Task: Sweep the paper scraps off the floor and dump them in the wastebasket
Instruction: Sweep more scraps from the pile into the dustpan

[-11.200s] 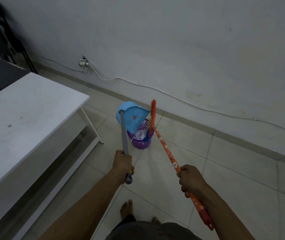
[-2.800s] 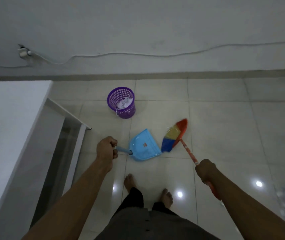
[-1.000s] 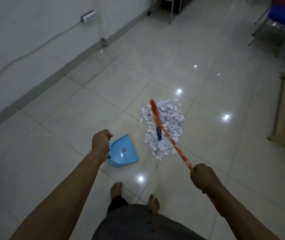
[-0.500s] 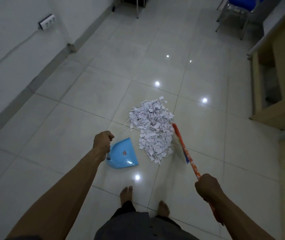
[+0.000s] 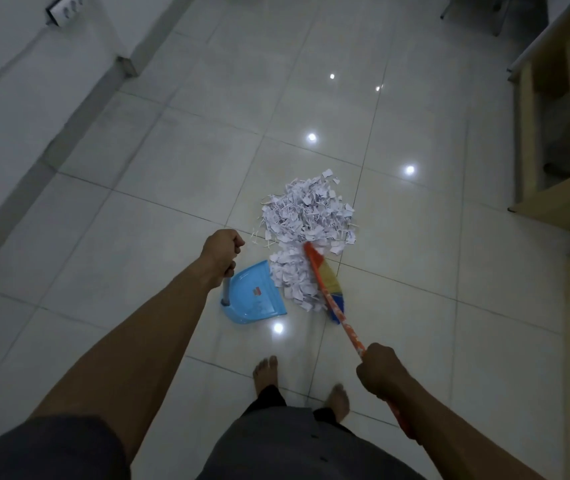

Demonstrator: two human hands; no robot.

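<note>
A heap of white paper scraps (image 5: 306,216) lies on the tiled floor ahead of my bare feet. My left hand (image 5: 222,249) grips the grey handle of a blue dustpan (image 5: 254,294), which rests on the floor with its mouth against the near left edge of the heap. My right hand (image 5: 378,370) grips the orange patterned handle of a broom (image 5: 326,280). Its rainbow-coloured bristles lie across the near right side of the scraps. The wastebasket is out of view.
A white wall with a grey skirting (image 5: 69,129) and a power strip (image 5: 63,8) runs along the left. A wooden desk (image 5: 560,140) stands at the right, and chair legs (image 5: 499,15) show at the top right.
The broom head has swung from the right side of the heap onto its near part, towards the dustpan. The dustpan now touches the scraps. The view has tilted further down.
</note>
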